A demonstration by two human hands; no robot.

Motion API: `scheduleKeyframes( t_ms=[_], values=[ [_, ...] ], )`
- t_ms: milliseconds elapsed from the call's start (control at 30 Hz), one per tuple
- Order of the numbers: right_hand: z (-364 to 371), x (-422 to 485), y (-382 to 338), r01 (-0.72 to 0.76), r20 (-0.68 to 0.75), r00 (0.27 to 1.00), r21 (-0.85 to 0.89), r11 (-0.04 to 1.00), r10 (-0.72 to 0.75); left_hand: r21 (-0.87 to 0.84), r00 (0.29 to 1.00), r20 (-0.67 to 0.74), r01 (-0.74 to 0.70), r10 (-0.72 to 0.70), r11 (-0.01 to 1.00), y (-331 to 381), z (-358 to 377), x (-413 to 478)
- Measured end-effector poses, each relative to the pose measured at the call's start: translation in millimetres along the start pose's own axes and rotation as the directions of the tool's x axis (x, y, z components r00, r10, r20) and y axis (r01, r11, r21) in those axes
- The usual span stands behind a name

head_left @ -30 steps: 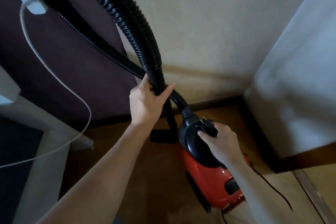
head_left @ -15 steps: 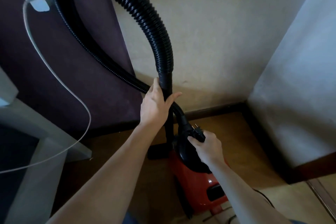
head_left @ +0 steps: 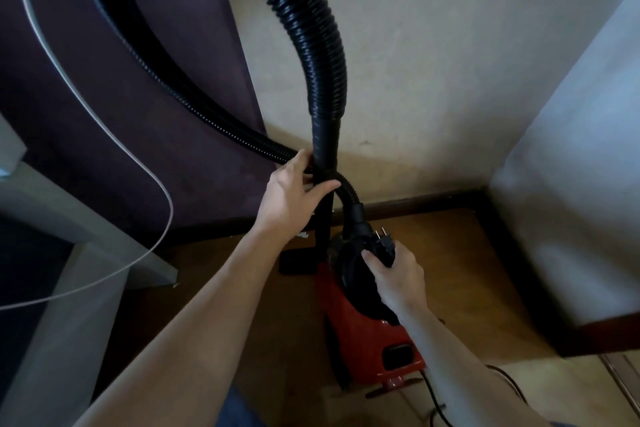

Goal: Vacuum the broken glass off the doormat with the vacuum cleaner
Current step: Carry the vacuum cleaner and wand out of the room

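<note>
A red and black canister vacuum cleaner (head_left: 367, 329) stands on the wooden floor in a room corner. Its black ribbed hose (head_left: 311, 28) loops up out of the frame and back down to the canister. My left hand (head_left: 294, 194) grips the smooth black wand (head_left: 323, 149) just below the hose. My right hand (head_left: 394, 274) is closed on the vacuum's black handle together with the black power plug (head_left: 382, 243), whose two prongs point up. The black floor nozzle (head_left: 298, 260) rests on the floor left of the canister. No doormat or glass is in view.
A dark purple panel (head_left: 138, 135) leans against the wall at left. A white cable (head_left: 104, 121) hangs from a white charger near the top left over a pale table edge (head_left: 86, 218). A black power cord (head_left: 436, 402) trails behind the canister. A pale wall (head_left: 571, 184) closes in on the right.
The view has shifted so the hose loop and vacuum sit a little higher and more to the right. Both hands keep their grips; the canister has barely moved.
</note>
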State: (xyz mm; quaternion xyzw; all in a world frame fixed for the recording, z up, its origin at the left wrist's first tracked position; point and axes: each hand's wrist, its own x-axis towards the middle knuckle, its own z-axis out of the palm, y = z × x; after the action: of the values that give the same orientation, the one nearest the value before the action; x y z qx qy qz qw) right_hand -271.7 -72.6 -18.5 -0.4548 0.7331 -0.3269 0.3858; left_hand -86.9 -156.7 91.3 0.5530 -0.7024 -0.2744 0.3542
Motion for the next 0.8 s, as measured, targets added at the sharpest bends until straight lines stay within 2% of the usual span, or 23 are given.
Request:
scheduleKeyframes(
  t_ms=[300,600,700,800],
  values=[
    [22.7,-2.4,12.8,0.071,0.046,0.996,0.100,0.992,-0.076,0.023,0.985,-0.159,0.063,-0.058,0.998,-1.6,13.7,35.9],
    [57.4,16.3,5.2,0.082,0.050,0.995,0.157,0.984,-0.090,-0.113,0.986,-0.130,0.089,-0.103,0.990,-26.0,14.9,40.8],
    [74.0,22.0,-0.7,0.106,-0.031,0.994,0.095,0.990,-0.104,-0.125,0.988,-0.131,0.070,-0.086,0.990,-33.3,15.0,41.8],
    [80.9,27.6,-4.0,0.108,-0.045,0.993,0.065,0.992,-0.105,-0.121,0.988,-0.130,0.064,-0.080,0.991,-41.1,13.8,45.3]
  ],
)
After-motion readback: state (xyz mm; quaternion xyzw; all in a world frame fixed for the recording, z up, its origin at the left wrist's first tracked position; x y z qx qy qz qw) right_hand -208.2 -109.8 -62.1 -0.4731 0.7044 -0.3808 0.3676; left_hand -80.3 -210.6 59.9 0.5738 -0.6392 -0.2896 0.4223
